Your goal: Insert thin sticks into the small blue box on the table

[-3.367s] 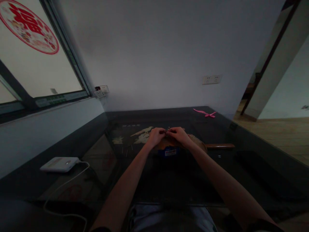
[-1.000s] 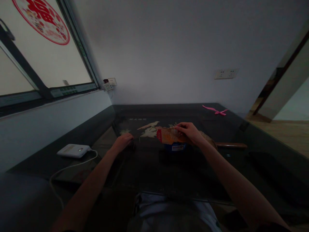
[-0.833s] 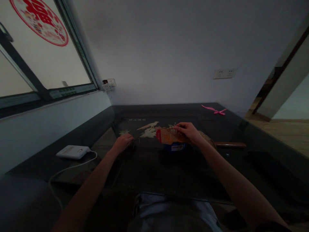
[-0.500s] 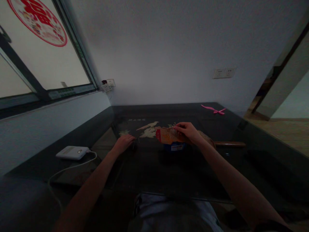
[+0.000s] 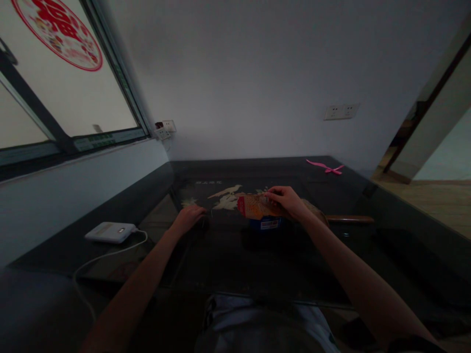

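Observation:
On the dark glossy table (image 5: 221,260), my left hand (image 5: 190,216) rests left of the centre, its fingers bent together; a thin pale thing shows near its fingertips, too small to name. My right hand (image 5: 284,198) pinches the upper edge of an orange and red packet (image 5: 253,206). Just under the packet is a blue box (image 5: 270,224) with a white and red label. Behind my right wrist, a brownish round object (image 5: 314,210) is partly hidden, and a brown wooden handle (image 5: 349,219) sticks out to its right.
A white power bank (image 5: 111,232) with a white cable lies at the left. A pink ribbon (image 5: 331,170) is near the far right corner. A dark flat object (image 5: 415,264) lies at the right. Wall and window stand behind and to the left.

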### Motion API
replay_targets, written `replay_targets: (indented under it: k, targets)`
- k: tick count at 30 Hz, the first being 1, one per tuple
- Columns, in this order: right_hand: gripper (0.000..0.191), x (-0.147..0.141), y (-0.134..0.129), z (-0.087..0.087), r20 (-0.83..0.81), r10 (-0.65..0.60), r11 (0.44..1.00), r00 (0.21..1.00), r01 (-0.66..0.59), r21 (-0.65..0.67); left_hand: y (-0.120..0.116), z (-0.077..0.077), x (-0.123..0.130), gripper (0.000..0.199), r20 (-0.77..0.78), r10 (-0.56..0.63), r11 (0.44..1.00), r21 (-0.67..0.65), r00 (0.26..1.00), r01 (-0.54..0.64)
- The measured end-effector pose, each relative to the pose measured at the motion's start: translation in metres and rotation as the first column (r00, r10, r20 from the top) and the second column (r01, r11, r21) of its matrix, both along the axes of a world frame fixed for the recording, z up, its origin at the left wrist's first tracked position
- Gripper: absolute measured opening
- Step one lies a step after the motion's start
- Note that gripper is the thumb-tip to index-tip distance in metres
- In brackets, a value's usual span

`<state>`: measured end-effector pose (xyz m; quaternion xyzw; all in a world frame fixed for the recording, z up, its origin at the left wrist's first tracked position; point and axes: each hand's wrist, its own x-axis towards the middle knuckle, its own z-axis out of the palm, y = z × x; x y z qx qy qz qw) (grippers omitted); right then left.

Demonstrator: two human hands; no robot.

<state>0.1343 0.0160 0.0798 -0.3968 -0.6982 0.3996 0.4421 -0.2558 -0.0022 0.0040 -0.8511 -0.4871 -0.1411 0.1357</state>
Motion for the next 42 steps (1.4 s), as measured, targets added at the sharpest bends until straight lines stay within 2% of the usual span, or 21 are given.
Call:
replay_targets:
  k: [4,12,22,25,31,42]
  targets:
    - [0.026,-0.0002,-0.0013,0.0010,-0.001,-0.004,1.000,1.000,0.004,-0.003,0.0005,0.0000,-0.0005,0.020,-0.016,0.011,1.000,-0.010,1.000,-0.011]
    - [0.026,-0.0008,-0.0018,0.0021,0.022,-0.014,1.000,1.000,0.014,0.006,0.0021,0.0010,0.0008,0.020,0.007,-0.055,0.998,-0.029,0.998,0.055]
    - [0.024,0.0002,-0.0003,0.0005,0.030,0.005,1.000,1.000,-0.005,0.012,-0.0030,0.0063,0.0016,0.025,0.013,-0.056,0.996,-0.064,0.998,0.056]
    - [0.025,0.0002,-0.0011,0.0004,0.032,-0.001,1.000,0.999,0.001,0.004,-0.0034,0.0049,0.0009,0.025,0.041,-0.027,0.998,-0.062,0.999,0.030]
    - [0.024,-0.0004,-0.0054,0.0048,0.016,0.000,1.000,1.000,0.000,0.000,-0.0023,0.0034,0.0013,0.022,0.154,0.078,0.996,0.040,0.985,-0.085]
    - [0.024,-0.0006,-0.0040,0.0039,0.024,-0.010,1.000,1.000,0.010,0.001,0.0004,0.0011,-0.0005,0.022,0.076,0.073,0.997,0.034,0.994,-0.076]
